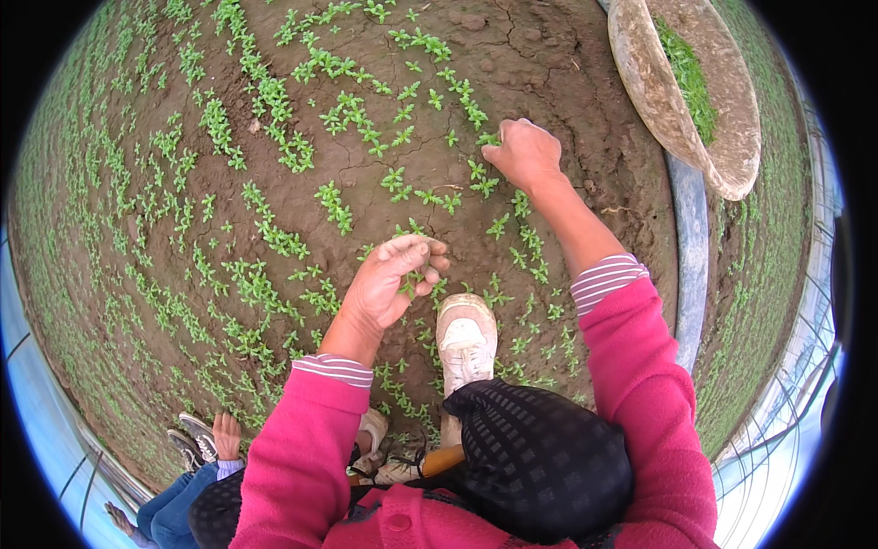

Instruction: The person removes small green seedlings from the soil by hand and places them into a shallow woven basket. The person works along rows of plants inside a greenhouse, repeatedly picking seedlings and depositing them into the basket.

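Note:
My right hand [527,154] reaches down to the soil at the end of a seedling row, thumb and fingers pinched together. Small green leaves [488,138] show right at its fingertips; the exact grip point is hidden by the fingers. Above the soil, just ahead of my shoe, my left hand [394,278] is turned partly palm up with its fingers curled. A few plucked green sprigs [410,283] lie within those fingers. Short rows of leafy seedlings [334,207] stand in the brown, cracked soil [370,171] around both hands.
A dirt-stained basin [734,103] holding cut greens [689,82] rests by a grey hose [689,254] at the right. My white shoe [468,336] is planted among seedlings. Another person's hand [226,436] and dark sneakers [195,439] appear at lower left.

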A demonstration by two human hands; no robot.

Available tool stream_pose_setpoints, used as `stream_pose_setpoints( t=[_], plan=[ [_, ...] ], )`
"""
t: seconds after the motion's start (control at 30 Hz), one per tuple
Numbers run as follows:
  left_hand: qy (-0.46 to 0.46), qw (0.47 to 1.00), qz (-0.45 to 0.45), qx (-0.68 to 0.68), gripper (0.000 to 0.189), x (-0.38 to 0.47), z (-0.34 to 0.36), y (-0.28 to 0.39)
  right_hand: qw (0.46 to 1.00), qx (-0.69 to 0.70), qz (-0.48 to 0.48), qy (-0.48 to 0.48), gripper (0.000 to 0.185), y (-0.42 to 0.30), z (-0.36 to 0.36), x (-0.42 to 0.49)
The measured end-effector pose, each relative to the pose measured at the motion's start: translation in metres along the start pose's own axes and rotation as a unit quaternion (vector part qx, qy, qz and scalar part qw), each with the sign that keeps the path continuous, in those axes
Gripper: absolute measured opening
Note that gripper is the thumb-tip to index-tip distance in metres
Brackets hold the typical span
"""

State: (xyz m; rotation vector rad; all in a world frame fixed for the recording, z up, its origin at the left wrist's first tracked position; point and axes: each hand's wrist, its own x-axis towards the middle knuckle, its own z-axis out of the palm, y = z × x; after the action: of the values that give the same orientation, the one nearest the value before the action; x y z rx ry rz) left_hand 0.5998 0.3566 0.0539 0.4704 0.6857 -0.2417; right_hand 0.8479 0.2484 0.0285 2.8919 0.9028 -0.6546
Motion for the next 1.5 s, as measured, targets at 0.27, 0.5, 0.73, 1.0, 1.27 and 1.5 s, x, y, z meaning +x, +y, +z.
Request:
stream_pose_setpoints(
  t=[0.27, 0.5, 0.73, 1.0, 1.27, 1.5],
  plan=[
    [0.015, 1.0, 0.019, 0.007, 0.023, 0.004, -0.005, 0.002, 0.999, 0.027, 0.023, -0.019, 0.028, 0.008, 0.004, 0.002],
    [0.022, 1.0, 0.018, 0.011, 0.023, 0.013, -0.005, 0.002, 0.984, 0.164, 0.073, -0.023, 0.033, 0.022, 0.014, 0.001],
    [0.021, 0.999, 0.018, 0.03, 0.03, 0.016, -0.008, -0.001, 0.926, 0.368, 0.028, -0.08, 0.031, 0.017, -0.007, -0.014],
    [-0.013, 0.999, 0.021, -0.031, 0.036, 0.025, -0.008, 0.002, 0.938, 0.131, -0.304, -0.104, 0.027, -0.07, -0.024, -0.09],
    [-0.019, 0.999, 0.032, 0.026, 0.021, 0.01, -0.022, 0.022, 0.971, 0.236, 0.012, 0.047, 0.031, -0.015, -0.038, 0.019],
    [-0.005, 0.999, 0.028, 0.025, 0.02, -0.001, -0.022, 0.022, 1.0, 0.008, -0.015, -0.015, 0.036, -0.022, -0.017, 0.056]
  ],
)
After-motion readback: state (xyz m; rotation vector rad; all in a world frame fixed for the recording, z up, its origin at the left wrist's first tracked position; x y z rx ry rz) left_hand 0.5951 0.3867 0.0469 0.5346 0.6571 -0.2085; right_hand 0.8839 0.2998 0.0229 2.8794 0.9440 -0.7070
